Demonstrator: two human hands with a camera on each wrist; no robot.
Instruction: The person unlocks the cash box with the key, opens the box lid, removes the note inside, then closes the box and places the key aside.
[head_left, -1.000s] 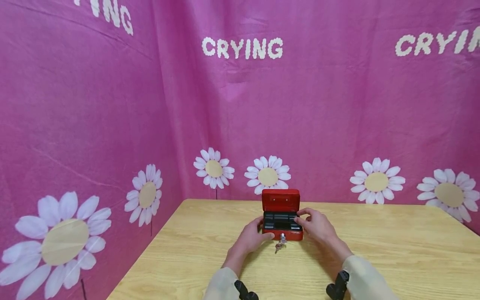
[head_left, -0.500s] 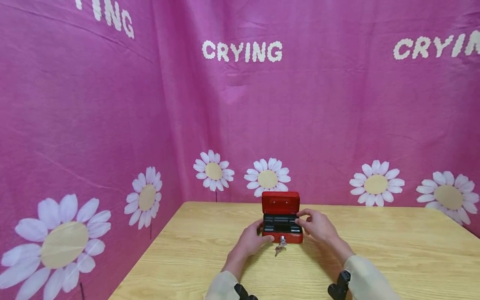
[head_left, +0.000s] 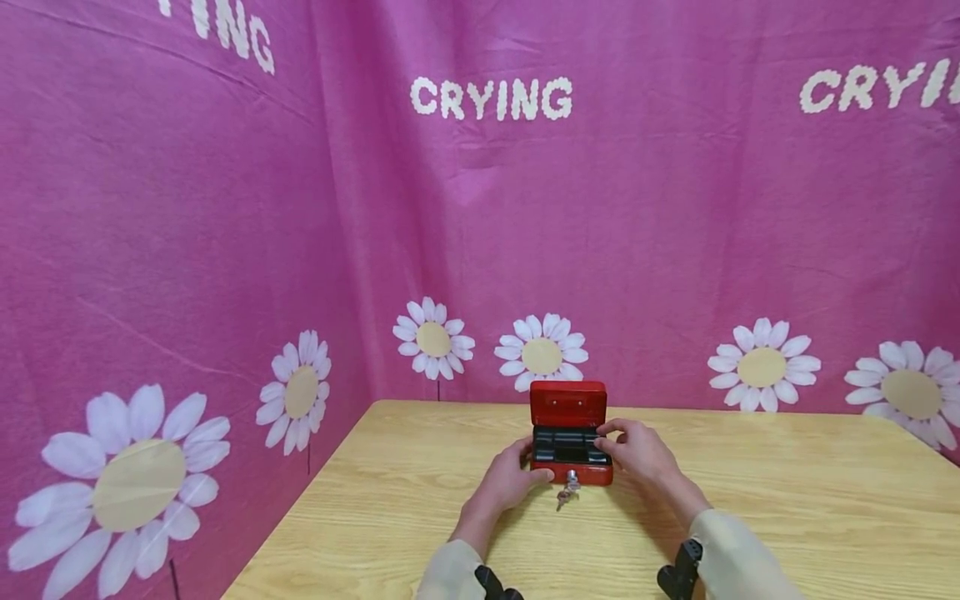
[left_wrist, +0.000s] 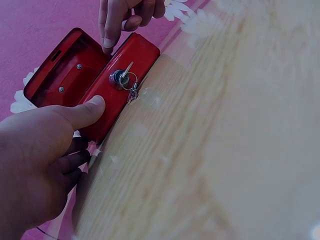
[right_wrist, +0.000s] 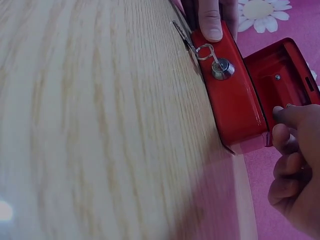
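A small red cash box (head_left: 592,474) stands on the table with its lid (head_left: 567,403) raised. Inside sits a black compartment tray (head_left: 572,450). A key is in the silver lock (left_wrist: 119,77) on the front, and more keys (head_left: 566,496) hang from its ring. My left hand (head_left: 506,480) grips the box's left end, thumb on the front face and fingers round the side. At the right end, my right hand (head_left: 640,452) has its thumb and index fingertips at the tray's edge, other fingers curled. Whether those tips pinch the tray is hidden.
The wooden table (head_left: 787,500) runs wide to the right. A pink curtain (head_left: 637,208) printed with daisies and white lettering hangs behind and to the left. Black wrist cameras (head_left: 680,570) sit at both sleeves.
The whole view has shifted slightly with the head. Both hands keep nearly the same places on the box, and the lid stays raised. The right fingertips have shifted only a little.
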